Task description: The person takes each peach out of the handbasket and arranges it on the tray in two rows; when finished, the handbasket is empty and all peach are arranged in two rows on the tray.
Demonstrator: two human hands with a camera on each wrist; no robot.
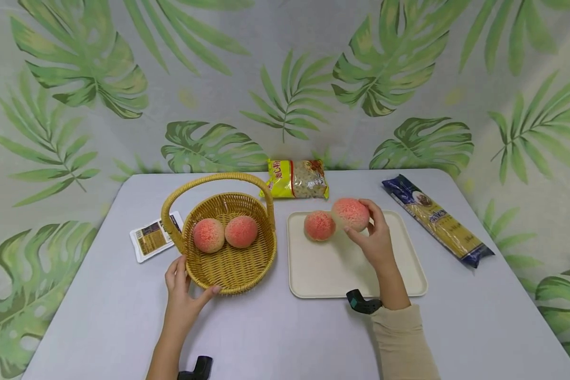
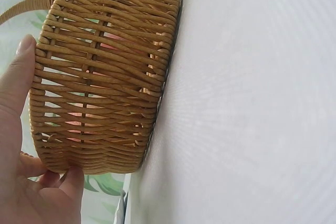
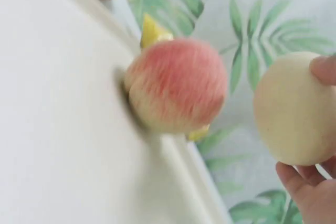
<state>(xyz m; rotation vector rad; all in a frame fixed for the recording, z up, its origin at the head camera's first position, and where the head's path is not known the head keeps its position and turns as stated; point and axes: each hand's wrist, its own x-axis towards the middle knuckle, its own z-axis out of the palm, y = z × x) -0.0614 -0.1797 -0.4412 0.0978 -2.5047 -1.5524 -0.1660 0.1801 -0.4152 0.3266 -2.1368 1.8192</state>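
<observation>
My left hand (image 1: 185, 290) holds the near left side of a wicker basket (image 1: 237, 272), with its thumb at the rim and its fingers by the handle's foot. In the left wrist view the thumb (image 2: 23, 61) and fingers span the woven wall (image 2: 105, 77). Two pink peaches, a left one (image 1: 208, 235) and a right one (image 1: 241, 231), lie inside the basket. My right hand (image 1: 377, 240) grips another peach (image 1: 351, 214) over the cream tray (image 1: 323, 274). In the right wrist view this peach (image 3: 294, 114) shows its pale side. One more peach (image 1: 320, 226) rests on the tray.
A yellow food packet (image 1: 296, 179) lies at the table's back edge. Right of the tray is a long blue and gold pasta pack (image 1: 437, 219). A small white and brown sachet (image 1: 152, 237) lies left of the basket. Leaf-printed cloth hangs behind.
</observation>
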